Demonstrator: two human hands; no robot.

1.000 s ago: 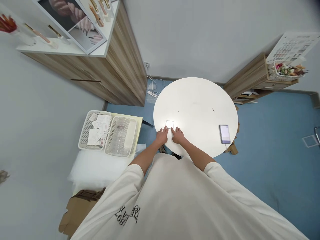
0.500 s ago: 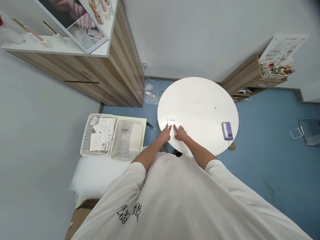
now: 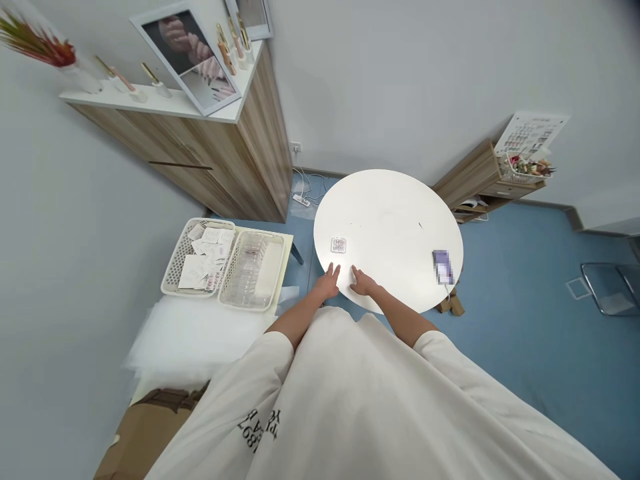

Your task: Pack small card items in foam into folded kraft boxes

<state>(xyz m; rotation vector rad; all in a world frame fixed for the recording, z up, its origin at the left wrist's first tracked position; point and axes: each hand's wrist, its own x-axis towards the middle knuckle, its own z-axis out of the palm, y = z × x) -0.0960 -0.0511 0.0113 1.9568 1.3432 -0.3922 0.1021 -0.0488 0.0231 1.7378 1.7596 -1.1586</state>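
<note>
A small, flat, clear case point(image 3: 339, 245) lies on the white round table point(image 3: 395, 200), with rows of small pieces showing in it that are too small to name. My left hand point(image 3: 327, 284) is at the table's near edge just below the case, fingers stretched out and holding nothing. To its right, my right hand point(image 3: 363, 282) rests by the tabletop with its index finger extended and nothing in it. Both hands are apart from the case, and a gap separates them.
A blurred purple phone-like object point(image 3: 443, 268) with a cable lies at the table's right. On the left stand a white basket of cards point(image 3: 173, 277) and a basket of clear plastic cases point(image 3: 227, 287). Behind them rises a wooden cabinet point(image 3: 265, 147).
Both hands have drawn back from the case toward me and moved slightly apart. The case now shows whole, left on the table. The camera view has shifted.
</note>
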